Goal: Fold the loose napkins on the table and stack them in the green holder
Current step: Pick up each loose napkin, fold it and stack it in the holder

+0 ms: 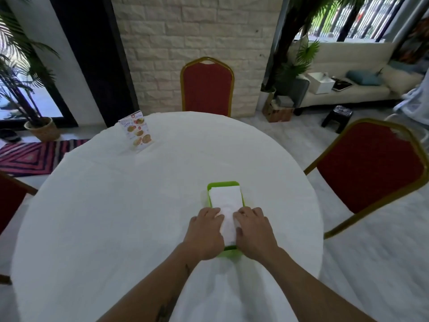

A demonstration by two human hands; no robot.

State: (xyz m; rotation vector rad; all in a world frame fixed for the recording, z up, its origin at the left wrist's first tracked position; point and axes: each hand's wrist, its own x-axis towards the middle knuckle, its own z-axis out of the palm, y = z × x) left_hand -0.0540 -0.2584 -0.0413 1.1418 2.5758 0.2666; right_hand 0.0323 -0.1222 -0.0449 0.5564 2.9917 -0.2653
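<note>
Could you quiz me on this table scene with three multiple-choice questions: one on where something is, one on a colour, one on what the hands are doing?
1. Where does the folded white paper napkin stack lie?
A. In the green plastic holder
B. On a chair
C. On the floor

2. What colour is the chair back across the table?
A. Blue
B. Red
C. Black

3. What are the left hand and right hand doing?
A. Hanging idle
B. Lifting the menu card
C. Pressing on the napkins

Answers: 1 A, green rim surrounds the stack; 2 B, red panel in a gold frame; 3 C, fingers rest on the stack.
</note>
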